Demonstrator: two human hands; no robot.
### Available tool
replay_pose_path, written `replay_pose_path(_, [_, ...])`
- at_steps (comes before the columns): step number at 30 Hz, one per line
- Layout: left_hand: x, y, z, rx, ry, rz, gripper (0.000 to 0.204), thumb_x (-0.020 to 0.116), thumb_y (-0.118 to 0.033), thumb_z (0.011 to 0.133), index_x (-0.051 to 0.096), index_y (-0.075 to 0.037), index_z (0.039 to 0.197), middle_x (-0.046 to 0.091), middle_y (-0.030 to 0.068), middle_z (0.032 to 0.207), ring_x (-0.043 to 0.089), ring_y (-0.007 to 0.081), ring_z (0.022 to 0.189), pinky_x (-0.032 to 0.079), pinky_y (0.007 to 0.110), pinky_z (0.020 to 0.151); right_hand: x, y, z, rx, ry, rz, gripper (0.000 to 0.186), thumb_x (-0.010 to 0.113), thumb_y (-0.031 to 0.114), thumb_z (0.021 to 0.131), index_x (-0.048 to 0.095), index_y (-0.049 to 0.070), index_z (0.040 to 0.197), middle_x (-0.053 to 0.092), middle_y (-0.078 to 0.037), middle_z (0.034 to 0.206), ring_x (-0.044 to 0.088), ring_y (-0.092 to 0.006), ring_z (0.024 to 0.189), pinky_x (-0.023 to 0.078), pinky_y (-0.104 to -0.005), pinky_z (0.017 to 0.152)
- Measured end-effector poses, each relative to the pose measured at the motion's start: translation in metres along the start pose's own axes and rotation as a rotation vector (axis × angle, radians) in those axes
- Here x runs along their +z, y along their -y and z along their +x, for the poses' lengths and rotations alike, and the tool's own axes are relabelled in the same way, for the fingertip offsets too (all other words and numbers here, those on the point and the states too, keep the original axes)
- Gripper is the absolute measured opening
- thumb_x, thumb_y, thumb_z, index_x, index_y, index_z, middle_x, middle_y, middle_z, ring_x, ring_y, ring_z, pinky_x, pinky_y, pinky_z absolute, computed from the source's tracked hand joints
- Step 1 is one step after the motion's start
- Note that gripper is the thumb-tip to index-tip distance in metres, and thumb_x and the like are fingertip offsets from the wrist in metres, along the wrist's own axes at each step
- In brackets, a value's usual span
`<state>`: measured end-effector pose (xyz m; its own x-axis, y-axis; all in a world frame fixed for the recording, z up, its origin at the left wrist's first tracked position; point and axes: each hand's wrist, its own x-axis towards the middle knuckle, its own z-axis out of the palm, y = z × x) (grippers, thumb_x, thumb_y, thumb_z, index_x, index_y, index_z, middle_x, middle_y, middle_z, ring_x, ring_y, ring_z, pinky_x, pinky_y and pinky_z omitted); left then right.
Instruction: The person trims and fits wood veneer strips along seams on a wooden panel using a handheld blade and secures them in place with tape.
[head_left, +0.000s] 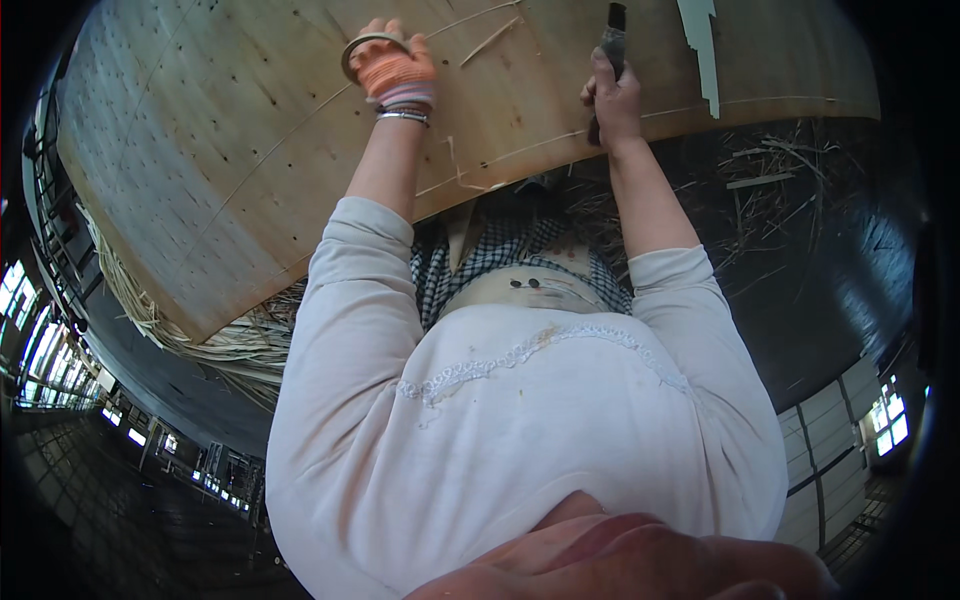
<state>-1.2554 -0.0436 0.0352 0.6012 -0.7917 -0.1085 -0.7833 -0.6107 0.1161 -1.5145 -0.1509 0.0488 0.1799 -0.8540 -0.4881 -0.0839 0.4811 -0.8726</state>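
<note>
My left hand, in an orange knit glove with a striped cuff, is over a large veneer sheet. Its fingers are curled through a thin pale ring that looks like a roll of tape. To the right, my bare right hand is closed around a dark, flat knife-like tool. One end of that tool points away from me, and the other shows below my fist. The veneer has small dark knots, thin cracks and a pale jagged gap near its far right.
A loose splinter lies on the sheet between my hands. Long veneer strips are piled under its left edge. Broken scraps litter the dark surface at right. Pale stacked panels stand at lower right.
</note>
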Motion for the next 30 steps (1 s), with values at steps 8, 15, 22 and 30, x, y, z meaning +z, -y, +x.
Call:
replay_pose_path(8, [0.002,-0.114,-0.077,0.605,0.06,-0.17,0.051,0.065,-0.034,0.082,0.058,-0.009,0.125,0.05,0.013,0.139,0.044,0.0317,0.132,0.037,0.048,0.106,-0.064,0.031,-0.013,0.022,-0.037,-0.392,0.035,0.071,0.036,0.088,0.063,0.002,0.094,0.061,-0.002,0.071,0.057,-0.0078,0.055,0.045,-0.0251,0.051])
replay_pose_path(15, [-0.027,-0.102,-0.139,0.716,0.59,-0.398,0.038,0.065,-0.025,0.084,0.061,-0.008,0.117,0.062,0.0157,0.122,0.057,0.0354,0.115,0.043,0.047,0.098,-0.058,0.008,-0.042,0.199,0.08,-0.073,0.033,0.066,0.03,0.094,0.062,0.004,0.114,0.058,0.0,0.08,0.056,-0.0054,0.059,0.043,-0.0213,0.048])
replay_pose_path(22, [0.002,-0.075,-0.055,0.368,-0.07,-0.628,0.039,0.063,-0.026,0.086,0.062,-0.007,0.119,0.063,0.0165,0.121,0.059,0.039,0.108,0.046,0.046,0.096,0.023,-0.029,-0.045,0.056,0.293,-0.291,0.049,0.063,0.028,0.092,0.054,0.002,0.132,0.068,-0.01,0.088,0.066,-0.0151,0.066,0.051,-0.03,0.054])
replay_pose_path(30, [-0.002,-0.093,-0.003,0.534,-0.392,-0.558,0.027,0.061,-0.027,0.084,0.07,-0.002,0.09,0.07,0.0183,0.089,0.066,0.0398,0.087,0.052,0.045,0.08,0.055,-0.038,0.0,-0.129,0.179,-0.542,0.053,0.055,0.035,0.092,0.053,-0.001,0.131,0.066,-0.029,0.101,0.065,-0.0432,0.097,0.051,-0.046,0.085])
